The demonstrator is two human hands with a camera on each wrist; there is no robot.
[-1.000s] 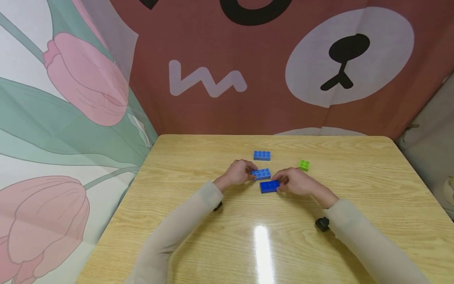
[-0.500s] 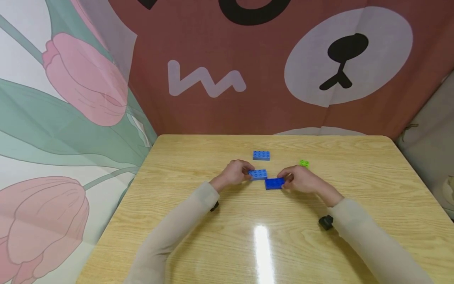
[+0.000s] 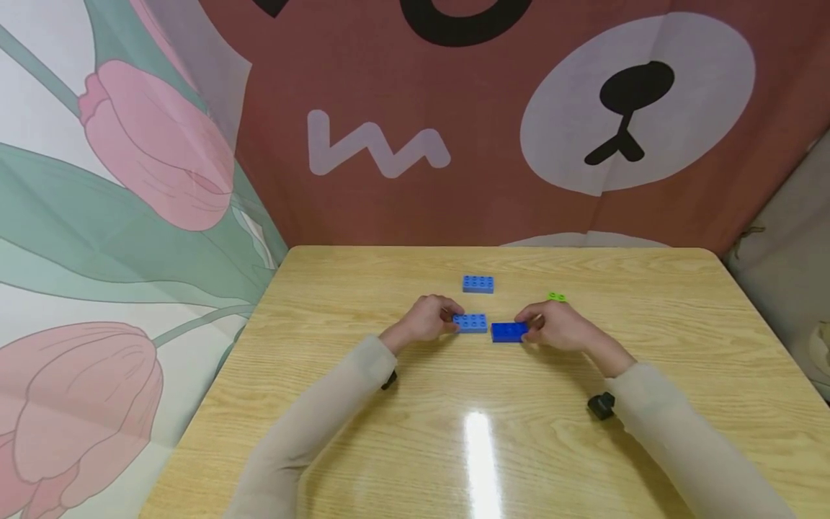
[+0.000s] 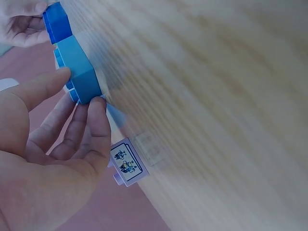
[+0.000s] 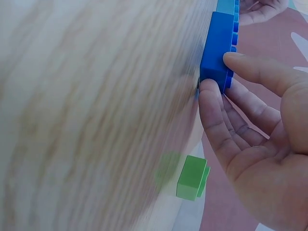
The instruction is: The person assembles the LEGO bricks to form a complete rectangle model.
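In the head view, my left hand [image 3: 429, 318] pinches the left end of a light blue toy building brick [image 3: 470, 323]. The left wrist view shows that hand's thumb on the studded side of this brick [image 4: 77, 70]. My right hand [image 3: 556, 326] pinches the right end of a dark blue building brick [image 3: 509, 332]; in the right wrist view its thumb presses the studded side of the brick [image 5: 217, 45]. Both bricks sit at the table, end towards end, with a narrow gap between them in the head view. The far fingers are partly hidden there.
Behind them on the wooden table [image 3: 389, 447] lies another blue brick [image 3: 478, 284]. A small green brick [image 3: 556, 296] is partly covered by my right hand. The left wrist view shows a lavender brick [image 4: 129, 163] with a printed picture. A patterned curtain [image 3: 480, 202] hangs behind.
The dark blue brick has moved right and slightly away in my right hand. My left hand has shifted the light blue brick slightly left and nearer. The bricks now stand nearly in line.
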